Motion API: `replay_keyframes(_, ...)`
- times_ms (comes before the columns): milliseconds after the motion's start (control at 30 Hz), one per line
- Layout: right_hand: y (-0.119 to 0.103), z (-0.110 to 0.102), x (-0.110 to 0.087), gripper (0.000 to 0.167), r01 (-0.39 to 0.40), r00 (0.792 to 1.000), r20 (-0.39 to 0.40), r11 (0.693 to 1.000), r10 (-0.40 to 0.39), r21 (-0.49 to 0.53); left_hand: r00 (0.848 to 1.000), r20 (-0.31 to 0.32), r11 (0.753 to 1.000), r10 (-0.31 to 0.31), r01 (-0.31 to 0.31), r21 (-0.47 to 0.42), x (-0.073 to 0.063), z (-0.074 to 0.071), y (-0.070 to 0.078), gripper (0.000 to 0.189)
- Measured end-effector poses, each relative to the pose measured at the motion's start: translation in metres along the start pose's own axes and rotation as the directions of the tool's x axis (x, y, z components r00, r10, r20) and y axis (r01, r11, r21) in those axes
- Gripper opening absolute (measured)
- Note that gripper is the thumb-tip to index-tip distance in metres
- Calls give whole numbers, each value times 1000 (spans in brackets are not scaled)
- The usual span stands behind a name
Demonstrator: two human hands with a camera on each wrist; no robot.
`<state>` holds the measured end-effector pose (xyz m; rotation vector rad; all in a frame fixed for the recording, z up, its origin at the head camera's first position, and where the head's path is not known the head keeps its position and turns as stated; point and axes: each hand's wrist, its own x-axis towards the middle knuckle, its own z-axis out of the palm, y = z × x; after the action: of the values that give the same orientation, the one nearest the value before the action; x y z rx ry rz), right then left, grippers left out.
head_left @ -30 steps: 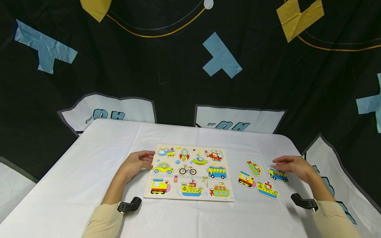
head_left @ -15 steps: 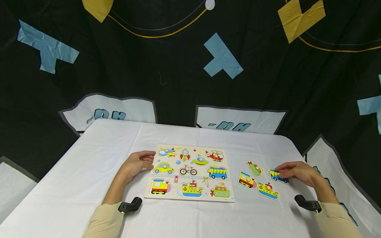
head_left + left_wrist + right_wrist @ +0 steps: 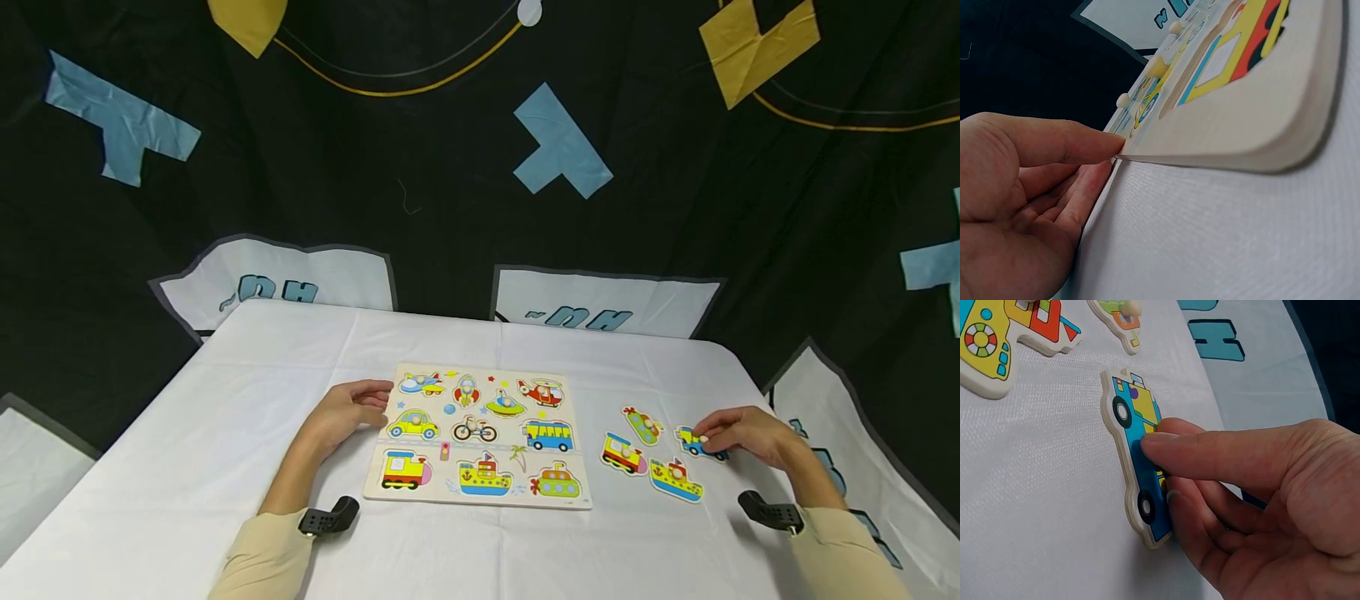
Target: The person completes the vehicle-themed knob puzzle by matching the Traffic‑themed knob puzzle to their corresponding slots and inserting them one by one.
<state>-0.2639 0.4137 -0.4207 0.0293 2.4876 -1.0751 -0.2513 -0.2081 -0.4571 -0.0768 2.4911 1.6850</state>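
Note:
My right hand (image 3: 753,433) pinches a blue and yellow bus puzzle piece (image 3: 1138,456) between thumb and fingers; its knob is hidden behind the thumb. The piece lies low over the cloth at the right of the loose group. At the left edge of the wooden peg puzzle board (image 3: 375,475), my left hand (image 3: 337,421) touches the rim with its fingertips, the thumb fairly straight in the left wrist view. The board carries vehicle pictures, among them a bus picture (image 3: 547,435) in its right column.
Loose puzzle pieces lie between board and right hand: a green submarine (image 3: 641,425), a train (image 3: 622,454) and a ship (image 3: 675,480). A white cloth covers the table (image 3: 487,550). Behind hangs a black curtain (image 3: 450,208) with blue and yellow shapes.
My right hand has come down from above the bus piece and taken hold of it. The left hand has stayed at the board's edge.

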Motion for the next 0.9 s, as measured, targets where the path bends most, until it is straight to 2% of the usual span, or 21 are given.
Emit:
replay_keyframes(367,-1,-2,2,34,11,1000,8,999,-11,-35,1000,-2,1000,0,0,-9,0,0,0,61)
replay_keyframes(633,-2,-4,3,32,2,1000,18,1000,-2,-19,1000,-4,1000,-13,13,-5,0,1,-1,61)
replay_keyframes(900,-11,-3,3,30,-5,1000,5,999,5,-53,1000,0,1000,-14,14,0,0,0,0,61)
